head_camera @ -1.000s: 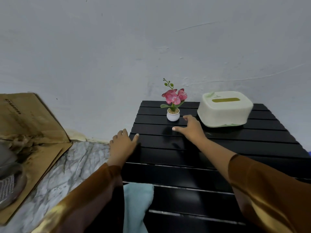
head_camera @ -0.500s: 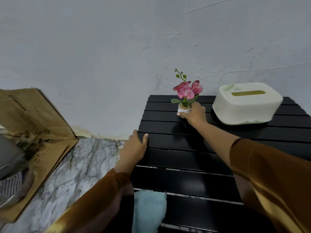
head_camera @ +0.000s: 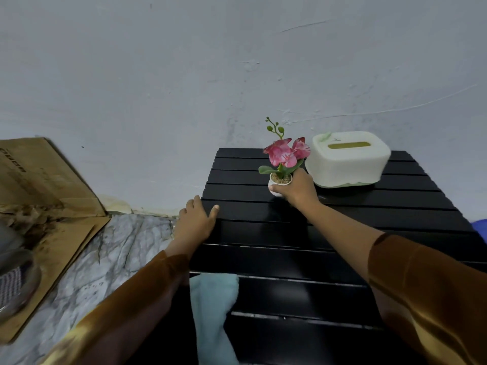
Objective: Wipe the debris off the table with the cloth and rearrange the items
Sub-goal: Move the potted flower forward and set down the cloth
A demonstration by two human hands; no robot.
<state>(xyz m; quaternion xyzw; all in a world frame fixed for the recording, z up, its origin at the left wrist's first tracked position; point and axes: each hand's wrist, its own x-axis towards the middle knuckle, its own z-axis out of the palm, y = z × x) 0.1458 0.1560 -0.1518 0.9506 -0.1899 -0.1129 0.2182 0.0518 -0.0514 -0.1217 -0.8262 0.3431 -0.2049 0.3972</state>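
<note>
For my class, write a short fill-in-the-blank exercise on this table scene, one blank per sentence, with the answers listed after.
1. The right hand grips the small white ____ of the pink flower plant.
2. The left hand rests on the table's ____ edge.
3. The tissue box stands to the ____ of the plant.
4. The cloth is light ____.

Answers: pot; left; right; blue

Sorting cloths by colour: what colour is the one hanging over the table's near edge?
Light blue-green, plain; the cloth shows in the head view.
</note>
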